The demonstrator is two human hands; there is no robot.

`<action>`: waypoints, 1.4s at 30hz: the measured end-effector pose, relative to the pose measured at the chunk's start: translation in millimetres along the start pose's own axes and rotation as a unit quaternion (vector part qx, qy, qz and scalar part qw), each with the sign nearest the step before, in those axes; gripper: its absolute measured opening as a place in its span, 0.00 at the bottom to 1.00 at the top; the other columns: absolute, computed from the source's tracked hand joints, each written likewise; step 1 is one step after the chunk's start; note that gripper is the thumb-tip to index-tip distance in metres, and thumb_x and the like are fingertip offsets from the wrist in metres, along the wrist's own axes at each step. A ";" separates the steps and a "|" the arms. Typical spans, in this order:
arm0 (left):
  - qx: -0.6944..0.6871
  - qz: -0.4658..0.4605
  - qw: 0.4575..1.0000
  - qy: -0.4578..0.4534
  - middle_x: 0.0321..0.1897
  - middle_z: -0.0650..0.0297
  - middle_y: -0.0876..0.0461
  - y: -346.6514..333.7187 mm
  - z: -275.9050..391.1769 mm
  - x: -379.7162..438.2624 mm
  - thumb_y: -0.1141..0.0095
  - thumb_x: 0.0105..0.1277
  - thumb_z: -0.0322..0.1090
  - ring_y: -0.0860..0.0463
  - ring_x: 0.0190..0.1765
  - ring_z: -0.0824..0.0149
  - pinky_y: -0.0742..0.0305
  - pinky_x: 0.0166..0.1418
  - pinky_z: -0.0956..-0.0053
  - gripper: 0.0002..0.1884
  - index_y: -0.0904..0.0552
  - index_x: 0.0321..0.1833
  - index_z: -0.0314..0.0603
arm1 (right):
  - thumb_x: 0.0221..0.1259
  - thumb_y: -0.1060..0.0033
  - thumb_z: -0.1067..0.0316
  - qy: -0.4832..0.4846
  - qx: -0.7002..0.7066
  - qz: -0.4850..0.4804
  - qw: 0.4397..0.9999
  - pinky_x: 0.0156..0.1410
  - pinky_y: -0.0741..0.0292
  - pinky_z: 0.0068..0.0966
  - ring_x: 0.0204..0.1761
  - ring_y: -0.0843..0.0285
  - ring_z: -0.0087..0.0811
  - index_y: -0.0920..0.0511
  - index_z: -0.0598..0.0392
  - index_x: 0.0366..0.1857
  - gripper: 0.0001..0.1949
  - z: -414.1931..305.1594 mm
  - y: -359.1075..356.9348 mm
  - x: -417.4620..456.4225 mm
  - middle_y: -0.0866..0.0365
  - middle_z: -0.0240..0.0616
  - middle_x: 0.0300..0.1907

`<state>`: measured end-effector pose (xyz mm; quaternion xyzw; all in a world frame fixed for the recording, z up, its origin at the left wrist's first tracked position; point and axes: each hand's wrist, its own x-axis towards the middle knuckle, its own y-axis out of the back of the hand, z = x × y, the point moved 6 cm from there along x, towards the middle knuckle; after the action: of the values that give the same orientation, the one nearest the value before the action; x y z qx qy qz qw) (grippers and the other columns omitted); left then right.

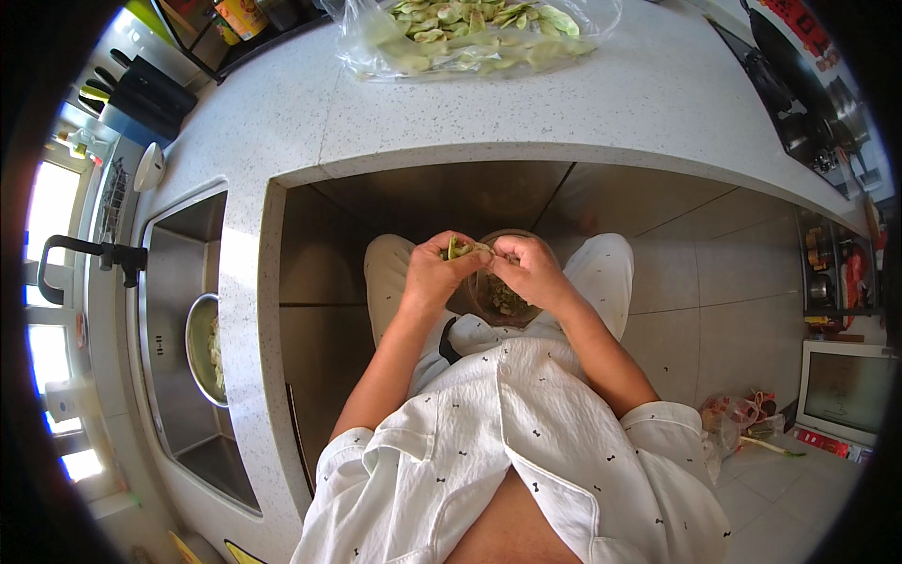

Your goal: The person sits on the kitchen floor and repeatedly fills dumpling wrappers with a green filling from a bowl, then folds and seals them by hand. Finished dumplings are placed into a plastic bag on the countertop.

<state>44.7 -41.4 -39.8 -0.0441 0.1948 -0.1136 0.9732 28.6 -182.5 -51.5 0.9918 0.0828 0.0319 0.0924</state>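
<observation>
My left hand (440, 271) holds some green bean pods (458, 248) against its palm, with thumb and forefinger pinched at a pale piece. My right hand (525, 268) meets it there, its fingertips closed on the other end of that piece. Both hands are over a round bowl (473, 299) between my knees, which holds small green scraps (509, 299). On the counter beyond, a clear plastic bag (366, 53) lies open with many flat green bean pods (451, 21). A metal bowl (204, 317) with pale pieces stands in the sink at the left.
The speckled counter (550, 113) curves around in front of me. To the left are the steel sink (176, 282), a black faucet (106, 254), a white bowl (149, 168) and a knife block (151, 95). Plastic bags (733, 416) lie on the floor at the right, near a metal shelf (838, 311).
</observation>
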 end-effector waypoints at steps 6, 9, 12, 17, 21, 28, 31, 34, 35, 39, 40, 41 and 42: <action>0.190 -0.020 0.957 -0.218 0.26 0.68 0.18 9.8 42.4 -2.5 0.34 0.58 0.27 0.22 0.32 0.74 0.29 0.35 0.79 0.04 0.15 0.35 0.37 | 0.52 0.40 0.67 0.019 -0.119 0.008 0.993 0.29 0.32 0.33 0.20 0.29 0.33 0.24 0.64 0.22 0.09 -12.4 16.9 5.1 0.26 0.48 0.18; 0.375 -0.095 0.867 -0.313 0.27 0.61 0.18 -8.7 53.2 -8.3 0.33 0.56 0.28 0.20 0.33 0.65 0.25 0.39 0.71 0.08 0.15 0.37 0.36 | 0.52 0.39 0.67 0.008 -0.151 -0.024 0.988 0.31 0.30 0.35 0.22 0.26 0.42 0.22 0.63 0.23 0.09 -26.3 12.0 6.1 0.23 0.51 0.20; 0.461 -0.137 0.829 -0.286 0.27 0.60 0.18 -12.0 45.8 -3.8 0.33 0.56 0.29 0.20 0.32 0.64 0.26 0.39 0.72 0.07 0.15 0.37 0.37 | 0.54 0.39 0.67 0.029 -0.166 -0.074 0.983 0.32 0.28 0.36 0.23 0.25 0.46 0.21 0.63 0.24 0.09 -37.0 8.9 6.5 0.23 0.51 0.21; 0.388 -0.196 0.885 -0.170 0.26 0.64 0.18 -14.5 46.4 1.3 0.35 0.60 0.30 0.21 0.31 0.70 0.26 0.38 0.74 0.06 0.16 0.36 0.36 | 0.58 0.40 0.69 0.022 -0.122 -0.105 0.987 0.34 0.29 0.28 0.24 0.29 0.28 0.24 0.63 0.27 0.08 -46.1 18.7 3.6 0.23 0.41 0.22; 0.166 -0.169 0.964 -0.120 0.27 0.69 0.18 -4.6 30.7 7.9 0.36 0.63 0.33 0.23 0.31 0.75 0.28 0.35 0.79 0.05 0.16 0.37 0.39 | 0.63 0.41 0.66 0.006 0.014 -0.058 0.998 0.34 0.32 0.23 0.27 0.33 0.21 0.24 0.61 0.29 0.09 -41.1 28.1 5.2 0.26 0.33 0.22; -0.070 -0.084 0.994 -0.005 0.28 0.68 0.19 -5.7 9.3 11.3 0.37 0.65 0.36 0.24 0.30 0.77 0.32 0.31 0.82 0.06 0.19 0.38 0.44 | 0.69 0.44 0.61 -0.019 0.117 0.027 0.993 0.30 0.38 0.15 0.26 0.40 0.12 0.27 0.56 0.33 0.10 -27.4 22.8 6.4 0.31 0.22 0.25; -0.145 -0.068 0.987 0.011 0.30 0.66 0.20 -4.8 4.4 12.6 0.39 0.66 0.36 0.24 0.30 0.75 0.31 0.29 0.81 0.06 0.21 0.39 0.45 | 0.70 0.44 0.60 -0.020 0.123 0.028 0.992 0.28 0.40 0.13 0.24 0.42 0.11 0.27 0.54 0.33 0.11 -24.5 19.8 3.1 0.33 0.20 0.25; -0.243 -0.074 0.967 0.011 0.30 0.64 0.19 2.7 -0.7 19.9 0.39 0.67 0.36 0.24 0.29 0.74 0.31 0.27 0.80 0.06 0.22 0.39 0.45 | 0.70 0.44 0.60 -0.036 0.128 0.024 0.991 0.28 0.40 0.13 0.24 0.42 0.11 0.27 0.54 0.34 0.10 -23.1 19.4 -0.6 0.33 0.20 0.25; -0.277 -0.078 0.958 0.009 0.30 0.63 0.19 6.7 -1.8 22.6 0.38 0.66 0.35 0.24 0.28 0.74 0.31 0.27 0.80 0.06 0.22 0.39 0.44 | 0.70 0.44 0.60 -0.043 0.131 0.022 0.990 0.27 0.40 0.13 0.24 0.42 0.11 0.27 0.54 0.34 0.10 -22.6 19.9 -2.1 0.33 0.21 0.25; -0.272 -0.077 0.959 0.020 0.33 0.62 0.20 9.8 -3.3 23.6 0.43 0.69 0.37 0.24 0.31 0.72 0.30 0.29 0.78 0.05 0.25 0.39 0.47 | 0.67 0.42 0.65 -0.082 0.105 0.038 0.990 0.31 0.34 0.18 0.27 0.36 0.12 0.24 0.58 0.34 0.07 -14.6 29.3 -10.2 0.28 0.22 0.25; -0.281 -0.081 0.956 0.021 0.33 0.62 0.20 10.3 -4.2 22.7 0.44 0.70 0.37 0.24 0.31 0.71 0.30 0.30 0.78 0.05 0.25 0.40 0.47 | 0.66 0.42 0.66 -0.087 0.087 0.040 0.992 0.32 0.33 0.18 0.27 0.34 0.13 0.24 0.58 0.34 0.07 -5.8 31.3 -11.1 0.27 0.23 0.25; -0.290 -0.086 0.953 0.022 0.33 0.61 0.20 13.0 -6.5 20.9 0.45 0.71 0.37 0.23 0.32 0.71 0.29 0.30 0.78 0.05 0.25 0.41 0.47 | 0.66 0.42 0.67 -0.093 0.070 0.042 0.992 0.32 0.32 0.19 0.28 0.33 0.13 0.24 0.59 0.35 0.06 4.0 32.7 -12.3 0.26 0.24 0.25; -0.300 -0.093 0.949 0.024 0.33 0.61 0.19 14.6 -11.0 20.2 0.46 0.71 0.37 0.23 0.33 0.71 0.29 0.31 0.78 0.05 0.25 0.41 0.46 | 0.65 0.42 0.68 -0.107 0.041 0.042 0.992 0.33 0.32 0.18 0.29 0.32 0.14 0.23 0.58 0.35 0.06 17.3 34.2 -15.2 0.26 0.24 0.26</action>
<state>61.6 -32.5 -59.3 -0.3493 0.2378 -0.1405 0.8954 20.4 -221.3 -62.7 0.9950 0.0315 -0.0744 0.0586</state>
